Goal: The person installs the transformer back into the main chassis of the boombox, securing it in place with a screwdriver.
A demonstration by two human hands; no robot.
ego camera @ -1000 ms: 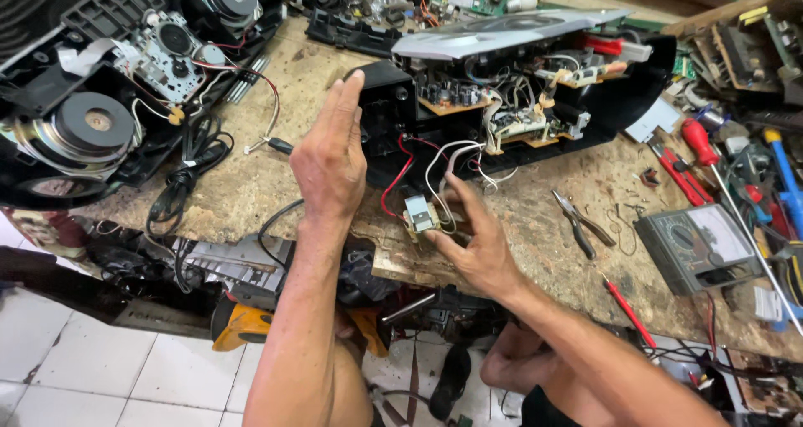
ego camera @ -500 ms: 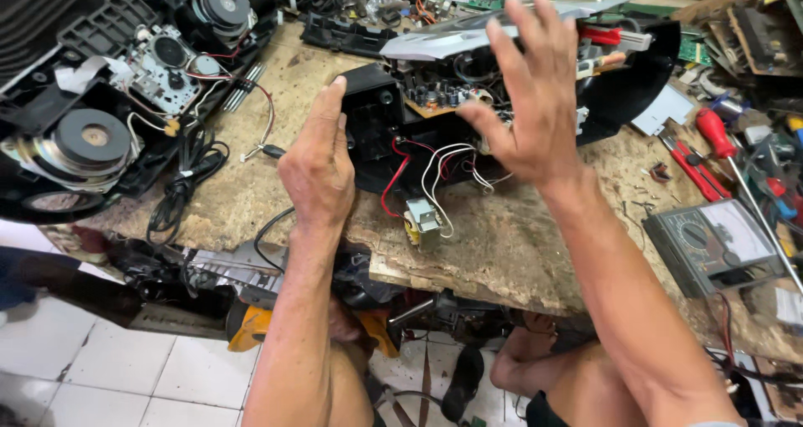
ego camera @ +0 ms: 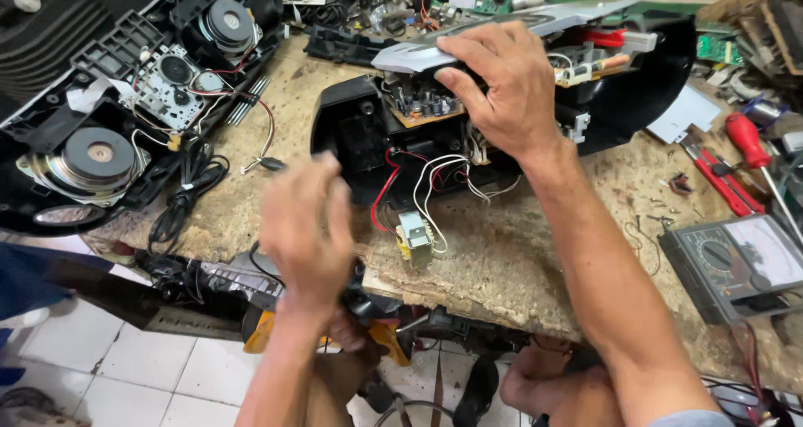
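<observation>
Opened radio chassis [ego camera: 502, 101]: black casing lying on the worn surface [ego camera: 535, 260], directly under our right hand and just beyond our left.
Right hand [ego camera: 498, 84]: palm down, fingers curled over the grey top panel [ego camera: 493, 38] and the circuit board edge — pressing or gripping it, though we cannot tell how tightly.
Left hand [ego camera: 305, 226]: blurred, loosely open, nothing in it that we can see; it hangs just short of the chassis' near corner.
Loose parts: a small transformer [ego camera: 416, 239] dangles on red and white wires [ego camera: 418, 180] between our two hands, resting on the surface.
How it will handle: we judge the shell stiff but light, the boards and wires fragile, the transformer the heaviest bit — it could tug its leads.
Where to hold: the black plastic walls or the grey panel rim, not the board or wiring.
Beyond the left hand: the speaker half [ego camera: 100, 155] of the casing.
Right of the right hand: a red-handled screwdriver [ego camera: 749, 147] and a meter [ego camera: 740, 264].
</observation>
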